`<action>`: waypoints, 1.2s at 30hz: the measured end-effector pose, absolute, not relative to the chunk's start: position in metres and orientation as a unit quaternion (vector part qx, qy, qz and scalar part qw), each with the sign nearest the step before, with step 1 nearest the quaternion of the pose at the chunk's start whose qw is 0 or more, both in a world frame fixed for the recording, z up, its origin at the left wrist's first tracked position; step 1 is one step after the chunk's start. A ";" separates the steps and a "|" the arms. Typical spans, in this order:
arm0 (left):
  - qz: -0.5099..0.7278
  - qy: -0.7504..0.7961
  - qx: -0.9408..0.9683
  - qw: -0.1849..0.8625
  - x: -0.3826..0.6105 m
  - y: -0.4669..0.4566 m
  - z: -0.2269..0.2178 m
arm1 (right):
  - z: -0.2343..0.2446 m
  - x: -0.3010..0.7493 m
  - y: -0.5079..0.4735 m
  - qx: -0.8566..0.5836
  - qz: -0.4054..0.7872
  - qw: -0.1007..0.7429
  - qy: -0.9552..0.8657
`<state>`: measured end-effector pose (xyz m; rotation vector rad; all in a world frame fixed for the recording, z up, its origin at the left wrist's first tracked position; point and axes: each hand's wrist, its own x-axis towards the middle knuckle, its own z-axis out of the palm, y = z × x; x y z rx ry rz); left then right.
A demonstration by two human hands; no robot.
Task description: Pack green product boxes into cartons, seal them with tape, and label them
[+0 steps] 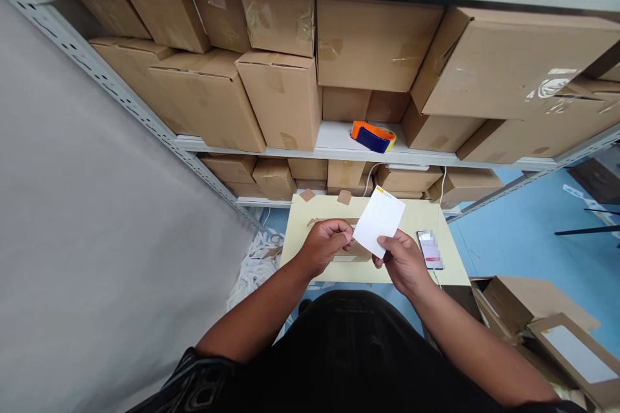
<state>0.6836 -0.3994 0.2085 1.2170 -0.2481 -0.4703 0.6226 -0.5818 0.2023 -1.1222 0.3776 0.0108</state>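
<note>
My right hand (402, 258) grips a white label-like sheet (379, 219) by its lower right edge, thumb on top. A small yellow-orange mark shows at the sheet's upper corner; the rest of its face is blank. Against the sheet's left corner are the closed, pinching fingertips of my left hand (329, 244). Beneath both hands a cardboard box (346, 251) lies on the pale yellow tabletop (300, 232), largely covered by the hands and the sheet. Right of my right hand lies a phone (430, 250) with its screen lit.
Cardboard boxes (281, 100) fill the metal shelving (310, 153) in front. An orange and dark blue strap-like roll (372, 137) rests on the middle shelf. Small cardboard scraps (344, 197) lie at the table's back. White strips (254, 268) litter the left floor; opened boxes (537, 303) stand right.
</note>
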 end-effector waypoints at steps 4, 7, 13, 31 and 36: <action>-0.221 -0.120 0.559 0.790 0.680 -0.398 0.207 | 0.203 0.620 -0.579 -0.528 0.016 0.830 0.181; -0.223 -0.112 0.549 0.798 0.679 -0.396 0.205 | 0.204 0.618 -0.578 -0.529 0.012 0.829 0.180; -0.223 -0.113 0.561 0.789 0.678 -0.395 0.203 | 0.201 0.615 -0.579 -0.539 0.006 0.821 0.187; -0.225 -0.115 0.554 0.793 0.677 -0.401 0.196 | 0.194 0.615 -0.586 -0.540 0.005 0.819 0.192; -0.230 -0.112 0.560 0.788 0.677 -0.404 0.193 | 0.190 0.615 -0.586 -0.540 0.007 0.820 0.190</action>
